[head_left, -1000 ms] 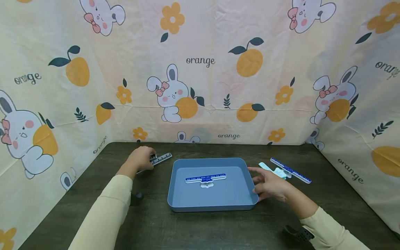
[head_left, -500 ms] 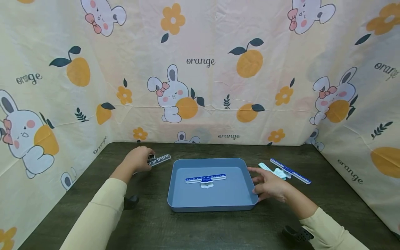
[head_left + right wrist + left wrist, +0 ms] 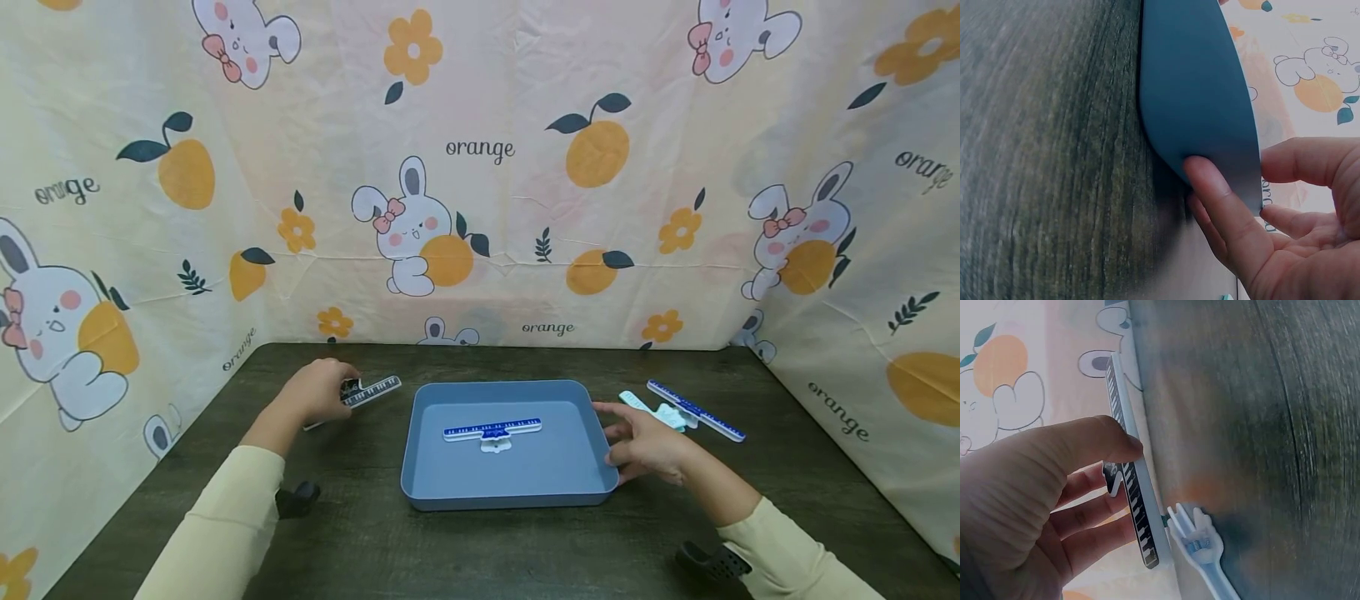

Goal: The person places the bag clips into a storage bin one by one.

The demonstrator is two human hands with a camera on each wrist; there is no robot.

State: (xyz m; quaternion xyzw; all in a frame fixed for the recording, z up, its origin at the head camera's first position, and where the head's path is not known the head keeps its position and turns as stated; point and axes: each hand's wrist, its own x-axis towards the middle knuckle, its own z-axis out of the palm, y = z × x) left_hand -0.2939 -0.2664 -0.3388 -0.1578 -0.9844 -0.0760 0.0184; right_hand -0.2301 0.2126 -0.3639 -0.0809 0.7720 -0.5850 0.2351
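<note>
My left hand [image 3: 318, 392] pinches a long plastic clip [image 3: 372, 390] with a black-and-white piano-key strip, left of the tray. In the left wrist view the thumb presses the edge of that clip [image 3: 1136, 512], fingers behind it. Below it lies another pale clip [image 3: 1200, 540] on the table, mostly hidden by the hand in the head view. My right hand [image 3: 648, 442] holds the right side of the blue-grey tray [image 3: 510, 502]; in the right wrist view its digits touch both the outer wall [image 3: 1197, 94] and the rim. A blue-and-white clip [image 3: 493, 430] lies in the tray.
Right of the tray, a mint-green clip [image 3: 666, 415] and another blue-and-white clip [image 3: 697, 412] lie close together, partly overlapping. The dark wooden table [image 3: 420, 558] meets a printed cloth [image 3: 495, 208] at its back and sides.
The left hand has moved left and slightly nearer, carrying the piano-key clip with it. The right hand, tray and other clips have stayed in place.
</note>
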